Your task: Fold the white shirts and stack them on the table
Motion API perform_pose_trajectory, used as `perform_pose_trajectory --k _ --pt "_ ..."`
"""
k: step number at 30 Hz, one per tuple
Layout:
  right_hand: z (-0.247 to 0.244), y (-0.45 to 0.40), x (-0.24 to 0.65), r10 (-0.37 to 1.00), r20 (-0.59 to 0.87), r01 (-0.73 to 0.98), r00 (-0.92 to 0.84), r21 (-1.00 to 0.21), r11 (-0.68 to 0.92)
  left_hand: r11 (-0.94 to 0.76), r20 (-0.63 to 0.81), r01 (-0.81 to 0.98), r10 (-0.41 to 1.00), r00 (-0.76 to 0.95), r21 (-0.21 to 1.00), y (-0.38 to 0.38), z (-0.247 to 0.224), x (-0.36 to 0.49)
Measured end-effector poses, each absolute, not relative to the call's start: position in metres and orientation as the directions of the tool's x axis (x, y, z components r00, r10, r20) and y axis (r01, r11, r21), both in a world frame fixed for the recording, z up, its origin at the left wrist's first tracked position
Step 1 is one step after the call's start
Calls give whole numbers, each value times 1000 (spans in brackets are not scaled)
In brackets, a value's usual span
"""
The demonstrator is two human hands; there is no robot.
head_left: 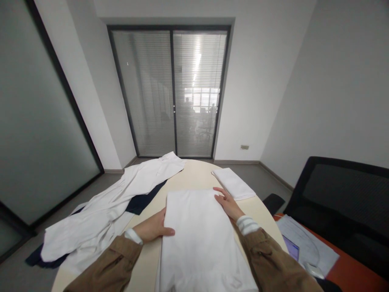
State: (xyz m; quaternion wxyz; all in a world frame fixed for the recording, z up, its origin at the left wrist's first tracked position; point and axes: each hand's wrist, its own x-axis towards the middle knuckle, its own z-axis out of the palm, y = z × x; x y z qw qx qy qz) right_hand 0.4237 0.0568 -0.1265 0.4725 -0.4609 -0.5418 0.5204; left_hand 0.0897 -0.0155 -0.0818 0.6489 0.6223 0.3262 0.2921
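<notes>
A white cloth [197, 235], folded into a long rectangle, lies on the pale round table [194, 174] in front of me. My left hand [156, 226] holds its left edge, thumb on top and fingers hidden beneath or behind the fabric. At the upper right corner of the cloth is my right hand [226, 202], its fingers apart and touching the edge. To the right of it sits a smaller folded white cloth [234, 183]. White garments [121, 198] are spread loosely over the left side, with a dark navy cloth [146, 199] partly under them.
A black mesh chair [337, 202] stands at the right. Beside the table, papers [306, 239] and a device with a lit screen [291, 246] rest on an orange surface [355, 263]. Garments hang over the table's left edge. Glass doors with blinds [173, 93] are beyond.
</notes>
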Motion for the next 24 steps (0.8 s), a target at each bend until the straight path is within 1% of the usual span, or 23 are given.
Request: perform_pose_trajectory --k 2,3,5,7,9,10,11,12,14,16,17,18,19,20,22,23,24 --pt "-129 58 425 991 62 41 -119 -997 68 1 -68 112 800 596 994 -17 -79 91" --pt "-130 59 426 990 77 67 -118 -994 85 16 -105 156 807 581 988 -18 -79 91" --pt "-129 59 426 986 87 99 -140 -990 102 110 -210 215 826 523 970 -18 -81 92" --pt "-128 58 426 980 60 69 -189 -995 74 216 -287 214 870 401 953 -17 -86 94" --pt "-127 57 428 972 4 27 -236 -1000 11 261 -295 163 922 250 952 -14 -91 95" --pt "-127 56 429 969 -25 26 -244 -999 -19 262 -285 134 937 204 956 -12 -93 95" --pt "-126 56 430 970 -49 39 -240 -998 -41 263 -281 110 939 198 958 -10 -94 94" --pt "-126 57 432 973 -67 63 -223 -997 -54 271 -286 96 931 228 958 -9 -95 92" --pt "-125 58 435 981 -88 128 -176 -990 -65 303 -317 93 887 337 948 -6 -97 85" --pt "-124 60 437 990 -52 202 -132 -979 -24 336 -347 99 850 396 937 -2 -99 76" --pt "-124 61 438 993 7 242 -117 -970 36 337 -347 96 858 380 937 2 -102 71" --pt "-124 63 438 990 89 284 -109 -952 116 316 -328 92 886 329 944 6 -104 67" --pt "-125 65 438 978 179 319 -110 -925 205 265 -281 96 929 241 959 11 -108 64" --pt "-126 67 438 957 262 344 -122 -894 288 183 -199 126 971 135 975 16 -111 62" --pt "-130 71 437 919 357 360 -168 -845 395 -41 58 278 997 -52 960 27 -119 59" --pt "-131 72 436 909 367 355 -197 -838 415 -141 183 373 980 -79 917 32 -123 59" --pt "-132 74 435 905 357 345 -230 -840 419 -221 280 455 958 -66 863 36 -126 59"
